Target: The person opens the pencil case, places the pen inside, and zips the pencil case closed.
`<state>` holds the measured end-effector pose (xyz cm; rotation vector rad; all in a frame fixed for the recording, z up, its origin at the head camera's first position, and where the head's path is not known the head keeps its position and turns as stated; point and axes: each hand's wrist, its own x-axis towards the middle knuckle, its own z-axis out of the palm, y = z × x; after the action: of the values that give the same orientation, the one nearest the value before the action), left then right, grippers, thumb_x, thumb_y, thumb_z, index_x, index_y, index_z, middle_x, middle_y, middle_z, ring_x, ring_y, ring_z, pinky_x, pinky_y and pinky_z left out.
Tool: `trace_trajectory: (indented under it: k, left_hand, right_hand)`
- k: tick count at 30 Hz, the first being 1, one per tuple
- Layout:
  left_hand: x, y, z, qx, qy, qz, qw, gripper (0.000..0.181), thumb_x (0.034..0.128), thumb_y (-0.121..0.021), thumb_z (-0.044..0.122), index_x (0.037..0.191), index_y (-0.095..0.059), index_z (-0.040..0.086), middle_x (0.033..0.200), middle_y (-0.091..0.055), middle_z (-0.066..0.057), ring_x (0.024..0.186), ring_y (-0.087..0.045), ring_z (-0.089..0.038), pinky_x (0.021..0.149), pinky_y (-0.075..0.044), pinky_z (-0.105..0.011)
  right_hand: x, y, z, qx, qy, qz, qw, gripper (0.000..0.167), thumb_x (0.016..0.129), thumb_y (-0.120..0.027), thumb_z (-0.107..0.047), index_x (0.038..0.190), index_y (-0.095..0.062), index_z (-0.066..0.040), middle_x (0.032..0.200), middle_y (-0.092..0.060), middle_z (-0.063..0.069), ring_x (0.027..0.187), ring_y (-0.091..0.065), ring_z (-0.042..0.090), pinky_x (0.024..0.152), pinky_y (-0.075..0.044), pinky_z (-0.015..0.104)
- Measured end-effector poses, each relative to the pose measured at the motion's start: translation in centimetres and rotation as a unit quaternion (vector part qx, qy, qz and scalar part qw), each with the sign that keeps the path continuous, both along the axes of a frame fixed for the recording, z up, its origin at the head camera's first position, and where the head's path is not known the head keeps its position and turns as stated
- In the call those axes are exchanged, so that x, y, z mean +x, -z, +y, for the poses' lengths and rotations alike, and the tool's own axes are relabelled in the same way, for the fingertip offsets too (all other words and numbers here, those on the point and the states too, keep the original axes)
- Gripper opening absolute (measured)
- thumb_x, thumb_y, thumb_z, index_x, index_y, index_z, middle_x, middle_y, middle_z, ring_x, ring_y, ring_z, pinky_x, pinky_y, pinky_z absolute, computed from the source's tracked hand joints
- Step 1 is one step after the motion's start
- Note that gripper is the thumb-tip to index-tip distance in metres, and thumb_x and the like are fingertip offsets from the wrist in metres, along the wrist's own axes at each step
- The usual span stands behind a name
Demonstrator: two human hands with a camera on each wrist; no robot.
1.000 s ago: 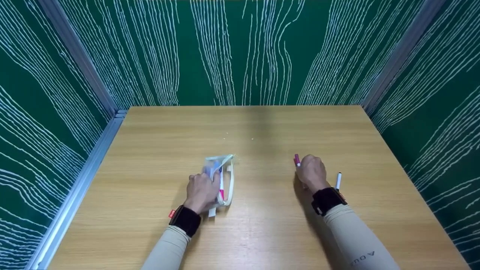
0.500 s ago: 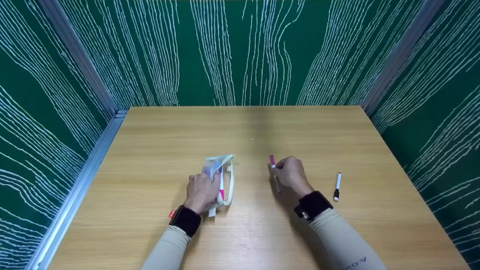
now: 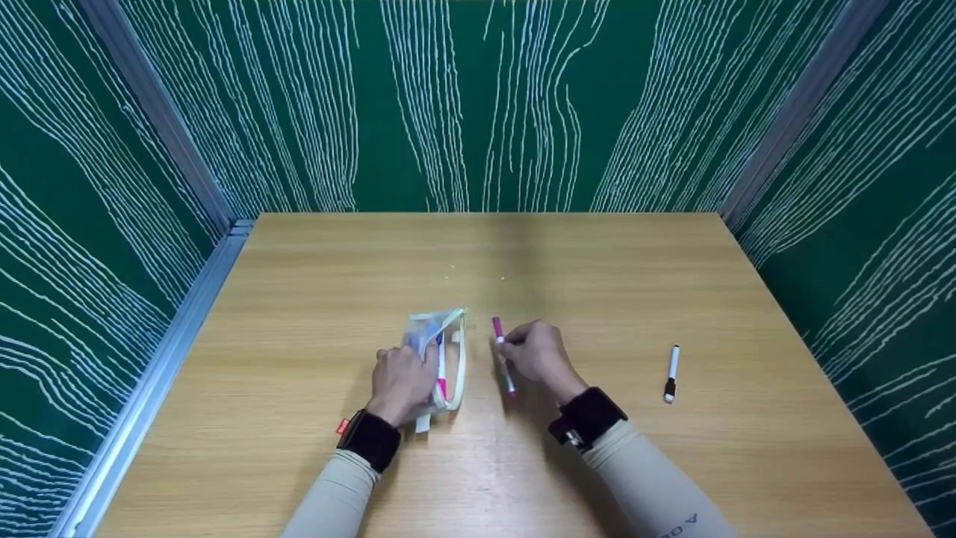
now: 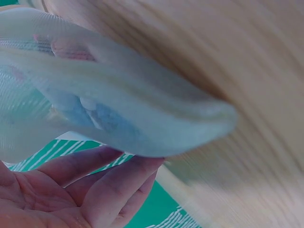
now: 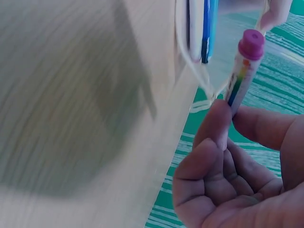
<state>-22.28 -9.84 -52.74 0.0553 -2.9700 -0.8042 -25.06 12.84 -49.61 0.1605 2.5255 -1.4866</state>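
Note:
A translucent pouch with pale edging lies open toward the right, several pens inside it, one with a pink end. My left hand grips the pouch's left side, its thumb at the opening; in the left wrist view the pouch hides part of the fingers. Just right of the pouch, apart from it, my right hand pinches a white marker with a magenta cap between thumb and fingertips. The right wrist view shows the marker's capped end beside the pouch opening.
A white marker with a black cap lies on the wooden table at the right. Tiny white specks dot the table behind the pouch. Green walls with white lines stand at the back and both sides.
My right hand has moved left with the magenta-capped marker, from near the black-capped marker to beside the pouch. My left hand and the pouch have stayed in place.

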Motion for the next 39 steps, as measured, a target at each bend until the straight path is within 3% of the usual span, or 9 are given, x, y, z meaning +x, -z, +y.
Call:
trace_trajectory:
  k: [5, 13, 25, 30, 34, 39]
  left_hand:
    - [0.1, -0.1, 0.0, 0.004, 0.000, 0.000, 1.0000, 0.057, 0.1055, -0.039, 0.044, 0.063, -0.054, 0.010, 0.083, -0.067, -0.022, 0.083, -0.061, -0.040, 0.076, -0.050, -0.051]
    - [0.1, 0.0, 0.1, 0.012, -0.001, -0.005, 0.9999, 0.050, 0.1048, -0.041, 0.044, 0.070, -0.055, 0.011, 0.080, -0.065, -0.018, 0.078, -0.058, -0.035, 0.073, -0.048, -0.048]
    - [0.0, -0.1, 0.0, -0.002, 0.006, 0.013, 0.9999, 0.057, 0.1052, -0.040, 0.045, 0.064, -0.058, 0.010, 0.088, -0.070, -0.024, 0.081, -0.062, -0.040, 0.076, -0.048, -0.050]
    - [0.1, 0.0, 0.0, -0.002, 0.002, 0.008, 1.0000, 0.055, 0.1042, -0.041, 0.045, 0.068, -0.060, 0.008, 0.091, -0.071, -0.025, 0.085, -0.062, -0.041, 0.078, -0.048, -0.051]
    - [0.0, -0.1, 0.1, 0.006, 0.000, -0.004, 1.0000, 0.053, 0.1038, -0.041, 0.046, 0.068, -0.058, 0.010, 0.090, -0.070, -0.022, 0.084, -0.060, -0.038, 0.077, -0.048, -0.050]
    - [0.0, 0.0, 0.1, 0.006, 0.001, 0.009, 0.9999, 0.053, 0.1034, -0.041, 0.045, 0.064, -0.055, 0.011, 0.088, -0.070, -0.022, 0.083, -0.061, -0.040, 0.075, -0.048, -0.050]
  right_hand:
    - [0.4, 0.1, -2.1, -0.012, -0.009, -0.011, 0.9998, 0.005, 0.089, -0.078, -0.008, 0.093, -0.077, -0.005, 0.082, -0.074, 0.007, 0.072, -0.070, 0.019, 0.065, -0.058, 0.030]
    - [0.7, 0.6, -4.5, 0.038, -0.049, 0.032, 0.9976, 0.007, 0.088, -0.081, -0.012, 0.090, -0.080, -0.006, 0.079, -0.075, 0.005, 0.069, -0.067, 0.014, 0.065, -0.057, 0.027]
    - [0.2, 1.3, -7.1, 0.010, -0.030, 0.016, 0.9994, 0.009, 0.087, -0.082, -0.011, 0.094, -0.080, -0.006, 0.087, -0.076, 0.008, 0.075, -0.069, 0.017, 0.070, -0.058, 0.029]
    - [-0.1, 1.7, -7.6, 0.006, -0.026, 0.019, 0.9995, 0.010, 0.086, -0.082, -0.011, 0.096, -0.081, -0.007, 0.090, -0.077, 0.008, 0.078, -0.069, 0.017, 0.070, -0.058, 0.029]
    - [-0.3, 2.0, -8.0, 0.020, -0.026, 0.034, 0.9989, 0.007, 0.085, -0.084, -0.013, 0.091, -0.082, -0.010, 0.088, -0.077, 0.005, 0.077, -0.069, 0.015, 0.070, -0.057, 0.028]
    - [-0.3, 2.0, -8.5, 0.044, -0.027, 0.063, 0.9967, 0.004, 0.085, -0.084, -0.014, 0.088, -0.083, -0.011, 0.084, -0.076, 0.003, 0.074, -0.066, 0.014, 0.065, -0.055, 0.026]
